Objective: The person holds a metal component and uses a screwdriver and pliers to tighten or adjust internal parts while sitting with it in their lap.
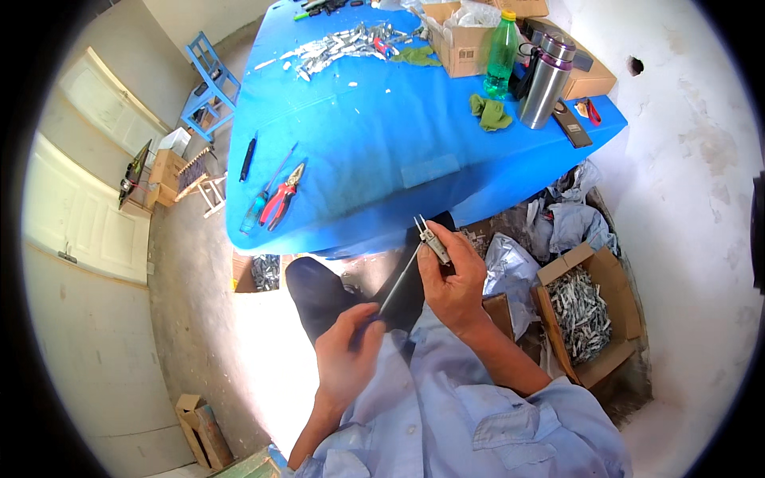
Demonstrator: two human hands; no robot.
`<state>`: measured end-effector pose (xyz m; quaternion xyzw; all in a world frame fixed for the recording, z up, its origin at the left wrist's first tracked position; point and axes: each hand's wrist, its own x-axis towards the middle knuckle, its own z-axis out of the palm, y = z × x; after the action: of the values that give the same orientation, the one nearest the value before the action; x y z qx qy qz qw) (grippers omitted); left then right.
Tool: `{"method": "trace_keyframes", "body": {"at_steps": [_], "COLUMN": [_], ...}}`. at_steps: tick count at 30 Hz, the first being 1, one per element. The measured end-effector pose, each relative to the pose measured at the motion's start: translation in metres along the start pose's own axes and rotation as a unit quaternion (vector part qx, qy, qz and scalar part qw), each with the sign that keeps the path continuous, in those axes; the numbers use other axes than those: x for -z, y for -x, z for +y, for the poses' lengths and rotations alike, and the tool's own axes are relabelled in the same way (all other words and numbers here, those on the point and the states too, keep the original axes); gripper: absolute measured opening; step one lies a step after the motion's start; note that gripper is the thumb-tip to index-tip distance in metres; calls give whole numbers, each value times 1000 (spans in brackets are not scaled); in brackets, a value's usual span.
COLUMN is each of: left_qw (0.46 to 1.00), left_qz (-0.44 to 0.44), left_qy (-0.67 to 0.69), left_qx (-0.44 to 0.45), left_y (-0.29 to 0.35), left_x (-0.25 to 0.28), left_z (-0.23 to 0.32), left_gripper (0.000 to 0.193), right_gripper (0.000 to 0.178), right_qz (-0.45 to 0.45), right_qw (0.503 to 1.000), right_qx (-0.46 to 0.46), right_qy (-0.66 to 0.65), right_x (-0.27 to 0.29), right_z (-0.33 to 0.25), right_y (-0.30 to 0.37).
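My right hand pinches a small silver metal fitting between thumb and fingers, over my lap just below the table edge. Two thin prongs stick out of its upper end. My left hand is closed round the handle of a screwdriver; the fingers hide most of that handle. Its long thin shaft slants up to the right, and the tip meets the fitting or lies right beside it; I cannot tell which. Nearest on the blue table lie red-handled pliers, a teal-handled screwdriver and a slim black tool.
A heap of silver parts covers the table's far side. Toward the right stand a green bottle, a steel flask and a carton. An open box of metal pieces sits low beside my right arm, near the white wall.
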<state>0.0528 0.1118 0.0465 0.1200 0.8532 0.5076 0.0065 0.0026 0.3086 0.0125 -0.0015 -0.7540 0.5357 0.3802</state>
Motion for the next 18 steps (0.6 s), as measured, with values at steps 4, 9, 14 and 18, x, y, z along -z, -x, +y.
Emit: {"method": "trace_keyframes", "body": {"at_steps": [4, 9, 14, 18], "left_qw": [1000, 1000, 999, 999], "left_qz": [5, -4, -6, -1], "left_qy": [17, 7, 22, 14], "left_qx": [-10, -30, -43, -34], "left_y": [4, 1, -1, 0], "left_x": [-5, -11, -15, -12], "left_z": [7, 21, 22, 27], "left_gripper": [24, 24, 25, 24], "right_gripper": [29, 29, 29, 28], "right_qz": [19, 47, 52, 57], "right_qw": [1000, 998, 998, 998], "right_qx": [0, -10, 9, 26], "right_qy": [-14, -36, -28, -26], "right_x": [9, 22, 25, 25], "right_z": [-14, -11, -12, -14], "right_y": [1, 0, -3, -5]}}
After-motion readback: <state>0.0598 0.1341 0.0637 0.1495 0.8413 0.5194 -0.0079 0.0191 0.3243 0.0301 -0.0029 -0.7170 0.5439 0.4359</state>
